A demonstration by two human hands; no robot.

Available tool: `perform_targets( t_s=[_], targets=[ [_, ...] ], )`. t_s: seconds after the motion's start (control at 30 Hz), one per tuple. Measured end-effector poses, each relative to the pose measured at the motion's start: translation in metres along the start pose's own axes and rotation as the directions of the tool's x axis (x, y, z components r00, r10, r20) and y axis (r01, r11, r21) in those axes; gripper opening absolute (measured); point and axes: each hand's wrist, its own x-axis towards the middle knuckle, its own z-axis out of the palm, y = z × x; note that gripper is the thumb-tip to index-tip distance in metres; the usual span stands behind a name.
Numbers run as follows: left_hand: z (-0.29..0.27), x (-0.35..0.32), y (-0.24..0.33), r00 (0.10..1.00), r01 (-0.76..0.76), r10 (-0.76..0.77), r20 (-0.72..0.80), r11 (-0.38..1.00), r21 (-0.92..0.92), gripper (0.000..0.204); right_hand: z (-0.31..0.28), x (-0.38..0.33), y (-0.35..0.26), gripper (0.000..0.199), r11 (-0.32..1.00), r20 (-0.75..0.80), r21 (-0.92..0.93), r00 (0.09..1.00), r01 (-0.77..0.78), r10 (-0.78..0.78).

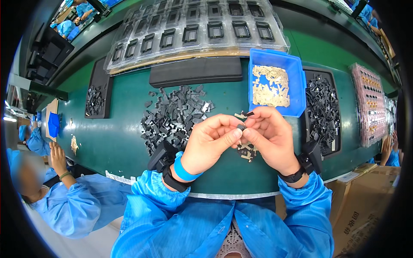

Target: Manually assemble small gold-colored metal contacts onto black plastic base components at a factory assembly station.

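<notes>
From where I stand, the worker's two hands meet over the desk (223, 101), toward its near edge. The left hand (208, 139) has thumb and forefinger clamped on a small dark part (241, 127); the right hand (272, 135) pinches at the same part, its fingertips close against the left ones. That part sits up between the thumbs, above the desk. A few dark and cream bits (241, 115) show just behind the fingers; whether they're held or lying down, I can't tell. More loose pieces (248, 152) lie below the hands, nearer the desk's near edge.

Left of the hands spreads a heap of dark grey pieces (174, 114). Beyond the right hand stands a blue bin (297, 81) with cream pieces (271, 88) in it, and a black tray (330, 81) of dark parts is just beside it, toward the desk's right end. Clear plastic trays (193, 48) are stacked toward the far edge, behind a long dark block (195, 73).
</notes>
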Motion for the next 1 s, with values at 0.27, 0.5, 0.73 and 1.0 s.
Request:
perform_targets(
  t_s=[0.27, 0.5, 0.73, 1.0],
  targets=[
    [0.0, 0.001, 0.0, 0.999, 0.052, -0.053, -0.007, 0.998, -0.04, 0.015, -0.009, 0.003, 0.005, 0.035, 0.947, 0.038, -0.284, 0.989, 0.151, -0.146],
    [-0.007, 0.002, 0.007, 0.985, 0.159, -0.139, 0.102, 0.958, -0.239, 0.015, -0.007, 0.004, 0.005, 0.039, 0.982, 0.082, -0.133, 0.989, 0.135, -0.125],
    [0.0, -0.002, 0.008, 0.994, 0.092, -0.099, -0.039, 0.984, -0.154, 0.016, -0.003, 0.002, 0.002, 0.035, 0.996, 0.057, -0.051, 0.996, 0.074, -0.071],
    [0.008, -0.003, 0.003, 0.961, -0.084, 0.142, -0.238, 0.968, 0.238, 0.016, -0.006, 0.005, -0.005, 0.011, 0.95, -0.062, -0.294, 0.99, 0.106, -0.13]
  ],
)
